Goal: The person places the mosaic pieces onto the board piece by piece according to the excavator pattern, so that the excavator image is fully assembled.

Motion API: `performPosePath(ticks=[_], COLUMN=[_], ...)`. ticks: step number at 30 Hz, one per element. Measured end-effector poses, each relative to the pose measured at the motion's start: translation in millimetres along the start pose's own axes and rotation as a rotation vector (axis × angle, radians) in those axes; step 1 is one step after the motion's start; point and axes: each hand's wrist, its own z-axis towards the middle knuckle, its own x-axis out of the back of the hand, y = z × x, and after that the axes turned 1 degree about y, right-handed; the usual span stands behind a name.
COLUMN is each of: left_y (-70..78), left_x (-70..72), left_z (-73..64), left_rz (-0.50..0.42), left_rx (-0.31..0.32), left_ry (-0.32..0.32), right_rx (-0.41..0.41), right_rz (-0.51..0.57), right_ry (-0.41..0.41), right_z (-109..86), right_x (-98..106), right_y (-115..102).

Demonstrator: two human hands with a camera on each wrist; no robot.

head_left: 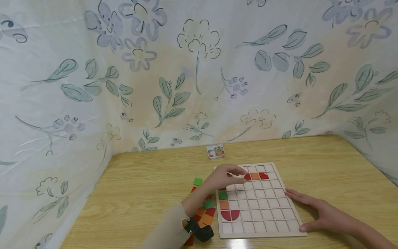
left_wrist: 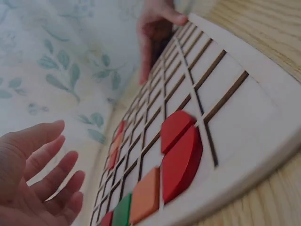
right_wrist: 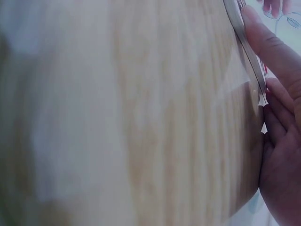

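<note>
A wooden grid board (head_left: 267,226) lies on the table. My left hand (head_left: 221,178) hovers over its upper left part, fingers loosely bent near the upper row; the left wrist view shows nothing held by this hand (left_wrist: 35,172). That row has a red piece (head_left: 247,177), an orange square (head_left: 255,176) and a red rounded piece (head_left: 264,176). Down the left column sit a green square (head_left: 223,195), another orange square (head_left: 224,204) and two red rounded pieces (head_left: 230,215). Fingers extended, my right hand (head_left: 326,216) rests along the board's right edge, its thumb at the near corner.
Loose green, red and orange tiles (head_left: 207,218) lie left of the board, partly hidden by my left forearm. Behind the board is a small card (head_left: 215,151) with a coloured pattern. A floral cloth (head_left: 199,86) hangs around the wooden table (head_left: 140,193).
</note>
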Motion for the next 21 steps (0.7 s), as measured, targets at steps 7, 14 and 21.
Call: performPosePath(ticks=[7, 14, 21], left_y=[-13.7, -27.4, -45.7], left_x=[36.0, 62.8, 72.2], left_z=[-34.5, -68.7, -100.8], left_rz=[-0.209, -0.261, -0.222], left_rx=[0.104, 0.193, 0.225], left_ry=[-0.005, 0.071, 0.124], right_rx=[0.009, -0.012, -0.042], right_rz=[-0.008, -0.019, -0.025], right_ry=[0.005, 0.005, -0.007], right_z=[1.1, -0.9, -1.4], right_x=[-1, 0, 0], right_y=[0, 1, 2])
